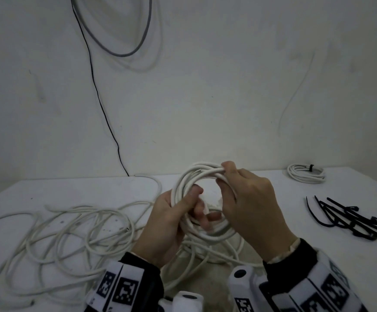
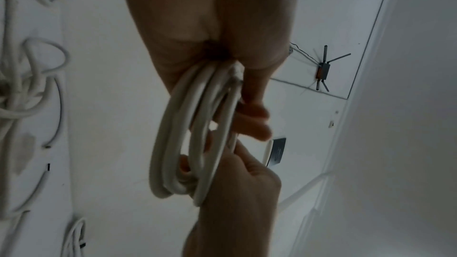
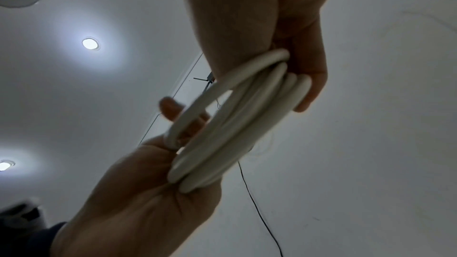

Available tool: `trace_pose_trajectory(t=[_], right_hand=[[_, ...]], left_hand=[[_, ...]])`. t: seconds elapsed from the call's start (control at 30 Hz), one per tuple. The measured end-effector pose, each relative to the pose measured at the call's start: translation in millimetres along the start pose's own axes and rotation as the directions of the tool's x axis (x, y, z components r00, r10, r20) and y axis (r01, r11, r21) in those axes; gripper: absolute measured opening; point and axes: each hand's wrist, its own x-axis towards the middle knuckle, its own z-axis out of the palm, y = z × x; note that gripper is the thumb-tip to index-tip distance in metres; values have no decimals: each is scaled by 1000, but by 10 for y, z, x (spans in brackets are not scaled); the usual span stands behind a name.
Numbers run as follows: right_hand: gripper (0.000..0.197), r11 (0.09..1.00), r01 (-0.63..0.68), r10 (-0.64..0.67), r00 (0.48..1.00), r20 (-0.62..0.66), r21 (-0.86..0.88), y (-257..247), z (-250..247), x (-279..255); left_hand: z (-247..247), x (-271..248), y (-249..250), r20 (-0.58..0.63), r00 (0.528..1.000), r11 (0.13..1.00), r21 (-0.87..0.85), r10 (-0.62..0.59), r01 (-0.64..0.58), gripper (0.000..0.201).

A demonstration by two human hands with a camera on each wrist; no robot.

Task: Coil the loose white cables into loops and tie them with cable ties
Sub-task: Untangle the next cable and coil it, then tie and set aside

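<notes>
Both hands, left hand (image 1: 167,224) and right hand (image 1: 248,203), grip the coil (image 1: 183,183); keep loops aligned before fetching cable ties (image 1: 349,219).

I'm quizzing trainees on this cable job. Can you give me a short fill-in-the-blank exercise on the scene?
1. Both hands hold a coil of ____ cable.
2. The spare cable ties on the table are ____ in colour.
3. The finished coil at the far right is bound with ____ tie.
4. The loose cable lies by the ____ hand.

Missing words: white; black; one; left
</notes>
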Motion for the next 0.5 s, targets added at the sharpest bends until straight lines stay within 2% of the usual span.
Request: trace_pose_trajectory(t=[0.1, 0.2, 0.23, 0.3, 0.37, 0.5], right_hand=[[25, 992, 54, -54, 999, -3, 110, 31, 24, -9], [30, 979, 131, -133, 991, 1, 155, 21, 36, -11], [31, 975, 147, -150, 989, 3, 167, 14, 41, -15], [34, 967, 167, -169, 986, -4, 190, -3, 49, -16], [36, 964, 185, -181, 983, -36, 192, -17, 49, -14], [35, 959, 210, -182, 971, -155, 188, -48, 54, -20]], left_hand=[[17, -4, 87, 26, 996, 980, -177, -83, 86, 29], [-88, 11, 160, 116, 967, 907, -336, -228, 254, 54], [-102, 18, 174, 107, 957, 891, -348, -271, 291, 61], [-70, 28, 189, -2, 951, 910, -292, -309, 295, 61], [-16, 21, 202, -131, 952, 946, -208, -278, 247, 57], [26, 8, 208, -216, 951, 966, -186, -219, 180, 54]])
